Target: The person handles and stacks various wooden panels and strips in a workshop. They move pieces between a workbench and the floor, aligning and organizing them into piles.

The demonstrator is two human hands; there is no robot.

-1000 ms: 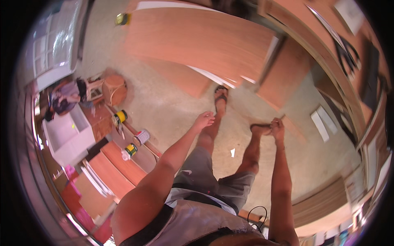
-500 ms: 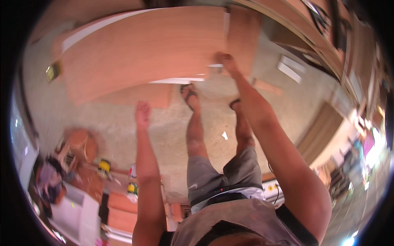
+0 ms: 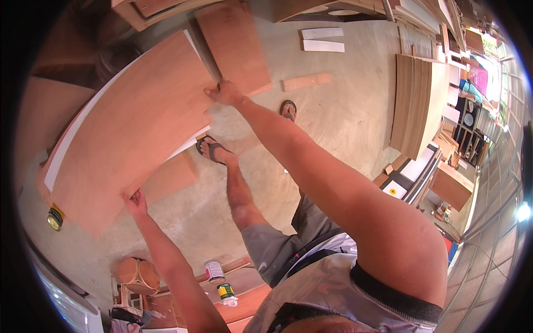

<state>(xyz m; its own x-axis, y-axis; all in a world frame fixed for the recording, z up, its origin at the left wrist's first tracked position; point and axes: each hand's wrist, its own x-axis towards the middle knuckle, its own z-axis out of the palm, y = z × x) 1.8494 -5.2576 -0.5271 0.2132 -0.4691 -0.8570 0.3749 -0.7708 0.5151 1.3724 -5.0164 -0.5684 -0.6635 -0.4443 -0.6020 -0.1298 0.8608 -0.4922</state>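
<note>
A large reddish-brown plywood sheet with a white edge lies tilted across the upper left of the head view. My left hand grips its near lower edge. My right hand holds its far right edge, arm stretched forward. A second, smaller brown board lies on the concrete floor just beyond my right hand. My sandalled feet stand on the floor beside the sheet.
A stack of upright panels leans at the right. White strips and a short wood offcut lie on the floor ahead. Two cans, a round wooden stool and a yellow tape measure sit at the lower left.
The view has swung around. My left hand has come onto the sheet's near edge, and my right hand has stayed on the far edge; both now hold the sheet.
</note>
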